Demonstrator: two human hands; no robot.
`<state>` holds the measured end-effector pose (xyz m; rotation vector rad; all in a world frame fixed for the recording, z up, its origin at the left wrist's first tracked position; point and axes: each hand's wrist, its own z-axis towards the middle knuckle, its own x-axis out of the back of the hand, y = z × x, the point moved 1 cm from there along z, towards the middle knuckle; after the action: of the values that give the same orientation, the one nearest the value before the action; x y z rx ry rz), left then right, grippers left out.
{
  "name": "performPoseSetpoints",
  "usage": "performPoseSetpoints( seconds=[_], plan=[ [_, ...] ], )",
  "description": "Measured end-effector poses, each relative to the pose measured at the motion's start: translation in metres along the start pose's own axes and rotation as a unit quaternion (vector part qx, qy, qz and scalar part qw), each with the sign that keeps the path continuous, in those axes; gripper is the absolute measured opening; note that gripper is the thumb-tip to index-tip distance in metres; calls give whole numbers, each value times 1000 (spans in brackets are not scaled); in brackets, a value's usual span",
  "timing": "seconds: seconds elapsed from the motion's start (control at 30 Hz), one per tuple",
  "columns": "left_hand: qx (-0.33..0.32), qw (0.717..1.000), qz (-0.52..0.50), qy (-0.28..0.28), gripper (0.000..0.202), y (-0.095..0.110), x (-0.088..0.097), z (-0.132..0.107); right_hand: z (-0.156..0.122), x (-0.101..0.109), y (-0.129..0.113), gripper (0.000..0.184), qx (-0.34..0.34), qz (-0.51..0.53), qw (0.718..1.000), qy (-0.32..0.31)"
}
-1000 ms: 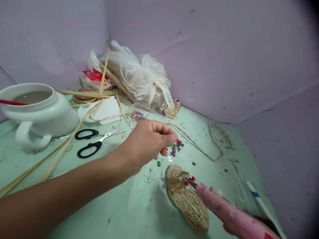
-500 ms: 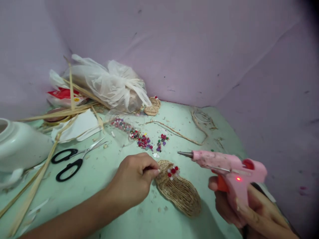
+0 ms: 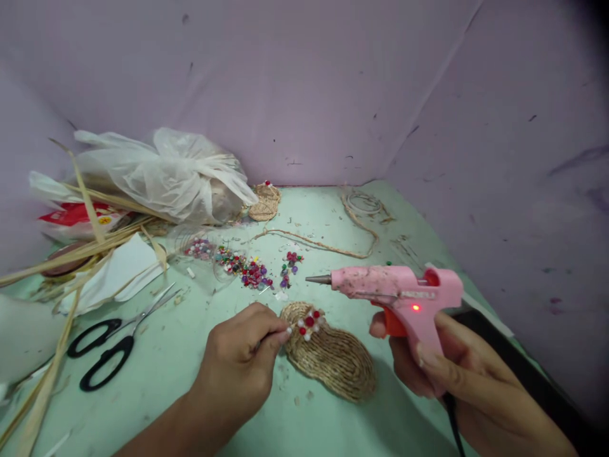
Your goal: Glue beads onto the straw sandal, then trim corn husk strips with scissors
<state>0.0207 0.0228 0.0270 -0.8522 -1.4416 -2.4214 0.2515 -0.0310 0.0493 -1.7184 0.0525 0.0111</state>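
A small woven straw slipper [image 3: 333,358] lies on the green table, with red and white beads [image 3: 309,322] stuck on its toe. My left hand [image 3: 242,362] is pinched shut at the slipper's left edge, fingertips right beside the beads; what it pinches is too small to name. My right hand [image 3: 447,374] grips a pink hot glue gun [image 3: 399,295], its red light on. The metal nozzle points left and hovers just above and behind the slipper's toe. Loose coloured beads [image 3: 252,273] are scattered behind the slipper.
Black-handled scissors [image 3: 111,339] lie at the left. Straw strips [image 3: 80,254], white paper and a crumpled plastic bag [image 3: 162,174] fill the back left. A second woven slipper [image 3: 264,202] and a straw cord [image 3: 333,244] lie near the lilac back wall.
My left hand came back from the bead pile to the slipper's toe. The glue gun lifted off the toe, swung up and now points left above it. The view shifted right.
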Motion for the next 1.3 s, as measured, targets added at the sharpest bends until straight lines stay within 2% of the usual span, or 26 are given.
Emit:
performPoseSetpoints(
  seconds=[0.53,1.0,1.13,1.3],
  plan=[
    [47,997,52,-37,12,7,1,8,1,-4,-7,25,1,-1,1000,-19],
    [94,993,72,-29,12,9,-3,9,-2,-2,1,22,-17,2,999,-31],
    [135,988,77,-20,12,12,-3,9,0,-3,-1,25,-15,-6,999,-29],
    [160,986,39,-40,13,13,2,9,1,-1,-1,25,-10,-9,999,-29]
  ],
)
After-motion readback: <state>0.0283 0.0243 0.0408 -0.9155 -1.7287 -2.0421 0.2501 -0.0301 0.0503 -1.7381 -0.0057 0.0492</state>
